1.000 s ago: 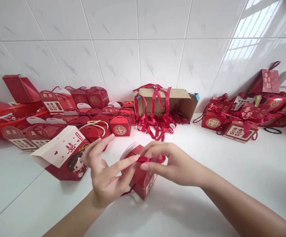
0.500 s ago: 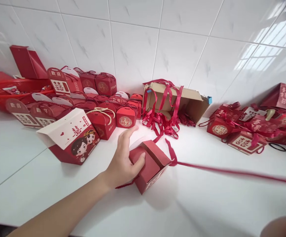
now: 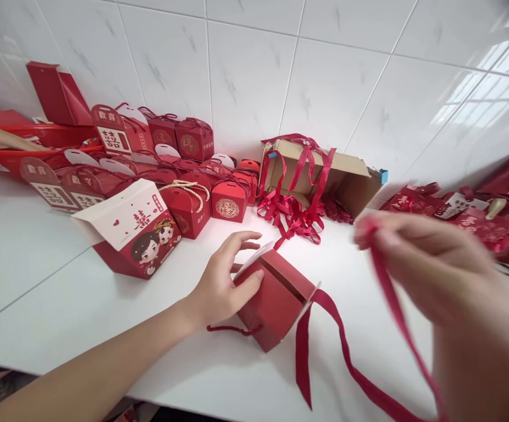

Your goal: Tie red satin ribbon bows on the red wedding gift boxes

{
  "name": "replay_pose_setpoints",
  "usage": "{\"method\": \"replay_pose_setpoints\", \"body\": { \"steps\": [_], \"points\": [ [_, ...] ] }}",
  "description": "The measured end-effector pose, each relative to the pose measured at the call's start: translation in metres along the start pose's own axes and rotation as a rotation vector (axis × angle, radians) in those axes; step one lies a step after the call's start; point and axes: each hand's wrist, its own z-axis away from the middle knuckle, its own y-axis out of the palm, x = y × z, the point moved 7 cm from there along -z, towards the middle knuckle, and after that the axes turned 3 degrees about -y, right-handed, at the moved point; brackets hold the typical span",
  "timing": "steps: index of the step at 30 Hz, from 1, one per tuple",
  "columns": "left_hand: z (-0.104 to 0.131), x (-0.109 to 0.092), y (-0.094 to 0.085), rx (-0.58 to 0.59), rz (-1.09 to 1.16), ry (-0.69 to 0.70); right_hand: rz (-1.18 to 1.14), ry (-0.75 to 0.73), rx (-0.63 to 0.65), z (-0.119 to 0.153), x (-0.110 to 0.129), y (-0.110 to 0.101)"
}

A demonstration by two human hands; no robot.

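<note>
"Count first?"

"Two hands of the wearer, plus one hand of another person [image 3: 8,140] over the red plastic basket [image 3: 14,167], far left. One tan cardboard carton [image 3: 346,163] on its side against the tiles, red ribbon tangled over it. One red-and-white box with two cartoon figures [image 3: 142,225]. One red box with a cream cord [image 3: 192,208]. Other red boxes overlap at left and right; can't count those."

"And the one being handled?"

"One small red card box [image 3: 276,305], front and centre on the white tabletop [image 3: 219,375]. Plain matte panels, open slit along the top, two end flaps upright, pale inside. One dark red cord [image 3: 234,332] on the near side. One glossy red ribbon [image 3: 345,340] at the right-hand flap: short tail down, long run curving right."

"Grips?"

"Left hand [image 3: 221,281]: partly open, thumb on the panel, fingers loosely curled past the flap, box end between. Right hand [image 3: 434,264]: blurred, thumb and fingers closed in a pinch on the ribbon, raised, well apart from the box."
</note>
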Motion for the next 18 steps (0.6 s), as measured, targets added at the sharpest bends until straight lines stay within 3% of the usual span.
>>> {"method": "replay_pose_setpoints", "body": {
  "steps": [4,7,11,18],
  "points": [
    [-0.001,0.003,-0.002,0.030,0.114,-0.089,-0.170,0.114,0.312,-0.011,-0.009,0.055],
    [0.000,0.002,0.003,0.093,0.165,-0.102,-0.209,0.252,0.401,-0.010,-0.019,0.079],
    [0.004,-0.002,0.008,0.158,0.123,-0.104,-0.193,0.308,0.417,-0.005,-0.021,0.086],
    [0.005,-0.012,0.008,0.136,0.010,-0.072,-0.111,0.311,0.374,-0.007,-0.024,0.083]
  ]
}}
